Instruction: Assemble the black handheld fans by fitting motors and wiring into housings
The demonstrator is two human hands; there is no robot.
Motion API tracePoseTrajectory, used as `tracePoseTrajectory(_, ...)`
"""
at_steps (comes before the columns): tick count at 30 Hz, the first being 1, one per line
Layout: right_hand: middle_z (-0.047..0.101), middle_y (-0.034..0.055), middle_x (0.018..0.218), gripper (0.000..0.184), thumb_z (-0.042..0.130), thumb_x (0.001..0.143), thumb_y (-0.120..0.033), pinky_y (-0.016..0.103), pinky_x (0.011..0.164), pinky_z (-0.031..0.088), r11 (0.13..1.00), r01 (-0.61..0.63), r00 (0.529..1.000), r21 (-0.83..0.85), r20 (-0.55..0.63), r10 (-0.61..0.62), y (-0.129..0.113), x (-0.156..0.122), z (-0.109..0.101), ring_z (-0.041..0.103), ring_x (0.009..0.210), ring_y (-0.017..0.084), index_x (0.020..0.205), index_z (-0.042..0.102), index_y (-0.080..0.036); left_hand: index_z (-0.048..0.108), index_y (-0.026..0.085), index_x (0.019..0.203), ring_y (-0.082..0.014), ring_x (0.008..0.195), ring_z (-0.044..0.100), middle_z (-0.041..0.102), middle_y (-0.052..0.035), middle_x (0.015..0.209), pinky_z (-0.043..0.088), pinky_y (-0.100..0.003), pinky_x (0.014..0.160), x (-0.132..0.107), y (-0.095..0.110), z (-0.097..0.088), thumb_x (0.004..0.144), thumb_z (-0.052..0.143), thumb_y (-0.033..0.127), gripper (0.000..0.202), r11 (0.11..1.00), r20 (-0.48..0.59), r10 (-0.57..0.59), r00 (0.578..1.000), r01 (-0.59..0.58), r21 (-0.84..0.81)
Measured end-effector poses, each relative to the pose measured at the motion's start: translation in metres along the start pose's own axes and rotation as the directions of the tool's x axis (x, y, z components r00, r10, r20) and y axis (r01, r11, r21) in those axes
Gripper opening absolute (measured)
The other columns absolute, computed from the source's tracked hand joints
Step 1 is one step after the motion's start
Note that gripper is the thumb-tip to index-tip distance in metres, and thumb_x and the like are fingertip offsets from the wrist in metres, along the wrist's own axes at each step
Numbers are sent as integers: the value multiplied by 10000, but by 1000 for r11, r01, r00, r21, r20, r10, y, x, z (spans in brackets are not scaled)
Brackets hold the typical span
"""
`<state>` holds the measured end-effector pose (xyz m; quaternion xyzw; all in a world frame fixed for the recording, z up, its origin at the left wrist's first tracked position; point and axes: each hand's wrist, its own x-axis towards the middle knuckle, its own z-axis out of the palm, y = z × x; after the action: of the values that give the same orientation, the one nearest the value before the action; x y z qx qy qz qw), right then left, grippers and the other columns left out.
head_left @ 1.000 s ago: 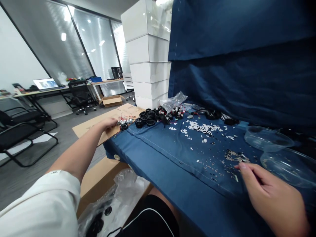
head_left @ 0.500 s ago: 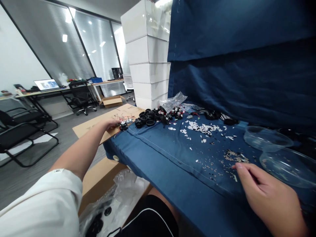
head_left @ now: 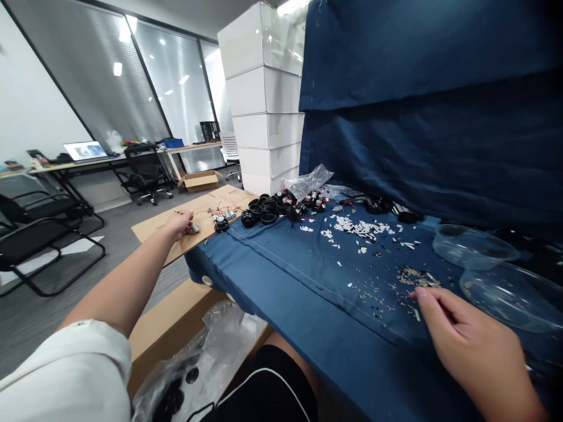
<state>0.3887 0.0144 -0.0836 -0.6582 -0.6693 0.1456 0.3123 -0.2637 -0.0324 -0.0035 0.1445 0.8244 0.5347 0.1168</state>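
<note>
My left hand is closed round a small silvery motor with thin wires, above the cardboard sheet at the left. A cluster of similar wired motors lies to its right at the table's corner. My right hand is over the blue cloth, thumb and forefinger pinched on a tiny reddish piece too small to name. Just beyond the fingertips lies a scattered pile of tiny brownish metal parts.
Black round housings are heaped at the back beside a clear plastic bag. White small parts lie mid-table. Two clear bowls stand at the right. White boxes are stacked behind. An open carton sits below the table edge.
My left hand has drawn back leftward from the motor cluster and now shows a motor in its grip. The right hand has stayed almost in place.
</note>
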Motion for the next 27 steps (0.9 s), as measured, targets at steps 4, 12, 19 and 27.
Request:
tracePoseTrajectory(4, 857, 3, 1241, 578, 533, 908, -804, 381, 857, 630, 999, 35, 999, -24, 31, -34, 12, 2, 2, 818, 1164, 334, 1077, 870, -366, 712, 171, 1430, -261, 1176, 767, 743, -122, 1390, 705, -467, 1003, -7, -11, -15, 1121, 779, 458, 426, 999, -66, 50, 997, -49, 15)
tracePoseTrajectory(12, 867, 49, 1083, 604, 566, 859, -800, 360, 722, 592, 995, 95, 994, 27, -57, -94, 8, 2, 8, 831, 949, 314, 986, 872, -294, 741, 152, 1283, -217, 1025, 763, 766, -80, 1207, 693, -399, 909, -27, -6, -46, 1137, 748, 498, 376, 927, -111, 366, 924, -352, 131)
tracePoseTrajectory(19, 860, 52, 992, 477, 628, 1001, -639, 280, 768, 581, 938, 268, 964, 218, -65, -260, -18, -17, 3, 830, 905, 238, 947, 886, -241, 767, 166, 1133, -227, 1022, 724, 752, -56, 1062, 613, -446, 1013, -110, 33, -53, 1171, 630, 601, 458, 670, -22, 742, 670, -740, 63)
tracePoseTrajectory(27, 782, 0, 841, 387, 634, 1100, -512, 204, 707, 566, 863, 319, 917, 392, 101, -385, -100, -86, 1, 715, 691, 117, 1245, 882, -252, 787, 245, 1045, -213, 1016, 751, 790, -49, 1024, 617, -368, 962, -289, 48, 50, 1242, 428, 533, 500, 359, 303, 923, 238, -815, -455)
